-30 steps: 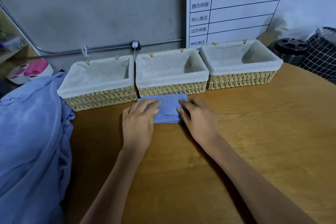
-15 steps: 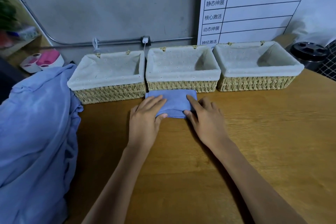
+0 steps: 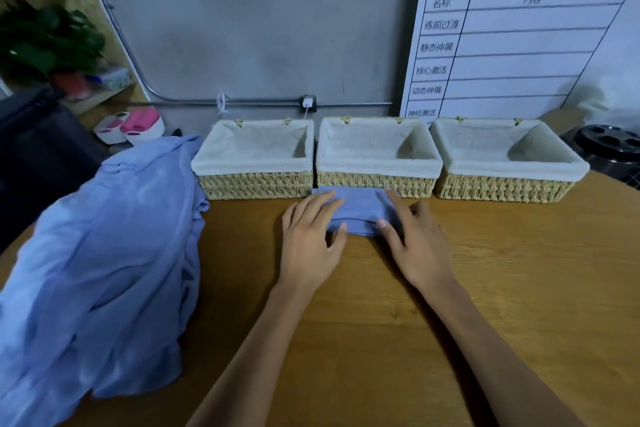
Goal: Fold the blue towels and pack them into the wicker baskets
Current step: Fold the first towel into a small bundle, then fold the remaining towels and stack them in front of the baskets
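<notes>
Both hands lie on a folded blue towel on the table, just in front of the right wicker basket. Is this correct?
Not quite. In the head view the folded blue towel lies in front of the middle wicker basket, not the right one. The rest holds: the left hand and right hand both rest on it, on the table.

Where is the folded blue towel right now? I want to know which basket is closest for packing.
The folded blue towel lies on the table at the foot of the middle basket, between the left hand and right hand.
</notes>
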`<state>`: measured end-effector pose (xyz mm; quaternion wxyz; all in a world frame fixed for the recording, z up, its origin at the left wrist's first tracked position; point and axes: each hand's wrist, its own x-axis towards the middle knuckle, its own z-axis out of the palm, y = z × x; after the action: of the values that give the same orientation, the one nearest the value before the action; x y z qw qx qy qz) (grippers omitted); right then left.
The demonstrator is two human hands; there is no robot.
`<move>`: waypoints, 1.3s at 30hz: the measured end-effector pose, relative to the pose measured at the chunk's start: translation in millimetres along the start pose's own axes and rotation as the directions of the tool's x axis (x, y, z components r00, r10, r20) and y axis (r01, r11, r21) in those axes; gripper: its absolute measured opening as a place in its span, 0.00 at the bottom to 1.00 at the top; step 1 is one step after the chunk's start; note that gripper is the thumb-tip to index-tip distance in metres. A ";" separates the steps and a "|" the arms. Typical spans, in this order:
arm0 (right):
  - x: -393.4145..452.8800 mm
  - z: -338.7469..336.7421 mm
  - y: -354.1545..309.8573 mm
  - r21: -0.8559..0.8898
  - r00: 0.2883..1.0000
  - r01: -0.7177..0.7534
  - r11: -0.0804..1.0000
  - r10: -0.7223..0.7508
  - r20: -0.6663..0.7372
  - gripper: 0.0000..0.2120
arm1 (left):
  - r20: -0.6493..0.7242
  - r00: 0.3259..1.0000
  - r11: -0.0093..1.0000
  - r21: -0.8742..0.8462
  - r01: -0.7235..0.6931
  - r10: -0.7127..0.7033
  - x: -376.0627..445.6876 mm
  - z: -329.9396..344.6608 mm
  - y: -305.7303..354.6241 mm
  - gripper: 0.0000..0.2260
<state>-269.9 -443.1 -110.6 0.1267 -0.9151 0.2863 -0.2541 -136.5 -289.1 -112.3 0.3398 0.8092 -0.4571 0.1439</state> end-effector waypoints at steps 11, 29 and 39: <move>-2.3 12.2 -137.5 0.386 0.964 0.226 0.895 -0.261 0.041 0.11 | 0.016 0.914 0.879 0.281 0.386 -0.406 -21.9 -232.7 -112.3 0.09; 42.4 60.9 -293.3 0.585 0.843 0.330 0.740 -0.510 0.170 0.08 | -0.027 0.851 0.851 0.021 0.525 -0.525 -24.0 -252.1 -155.5 0.10; 33.9 23.0 -271.1 0.621 0.862 0.216 0.753 -0.446 0.242 0.11 | -0.020 0.834 0.802 -0.290 0.523 -0.551 -23.8 -238.6 -112.9 0.08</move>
<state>-109.0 -243.1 -14.3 0.4006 -0.9009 -0.0036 -0.1669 -36.3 -71.6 1.2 0.4975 0.8423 -0.2064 0.0191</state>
